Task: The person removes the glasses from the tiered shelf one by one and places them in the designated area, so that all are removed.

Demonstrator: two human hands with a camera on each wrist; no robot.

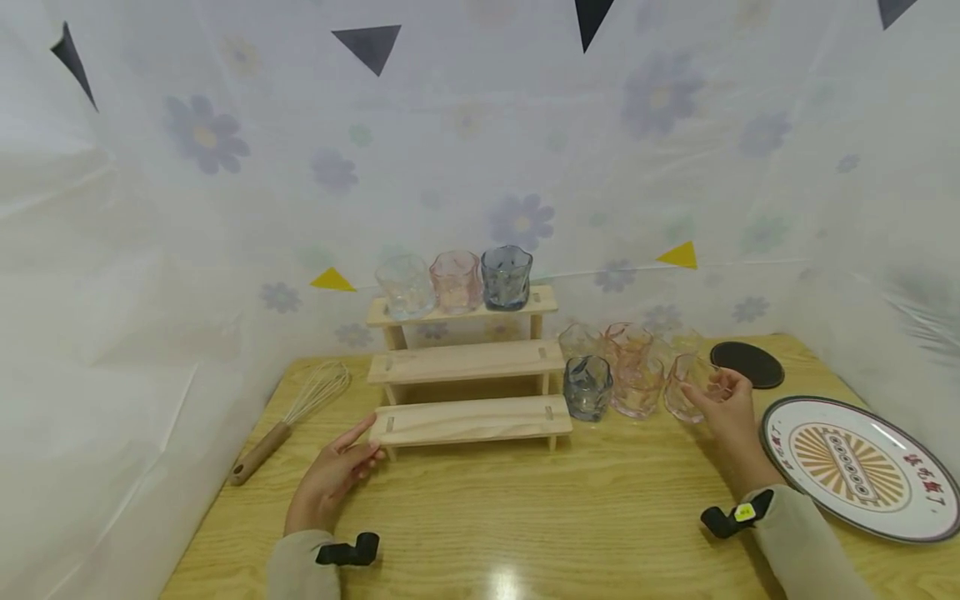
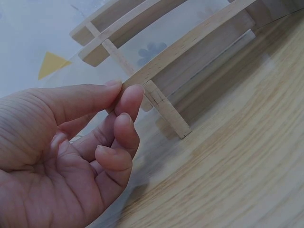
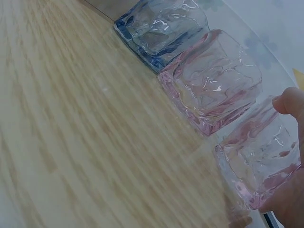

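At the left end of the lowest step of a three-tier wooden rack, my left hand pinches the board's corner between thumb and forefinger; the left wrist view shows its other fingers loosely bent. My right hand holds a faintly pink glass by its sides, thumb near the rim. This glass is low at the table, at the right end of a front row beside a pink glass and a blue glass. Along the rack's top step stand a clear glass, a pink glass and a blue-grey glass.
Behind the front row stand more glasses, among them a pink one. A black round coaster and a large patterned plate lie right of the right hand. A whisk lies left of the rack. Floral sheeting hangs behind.
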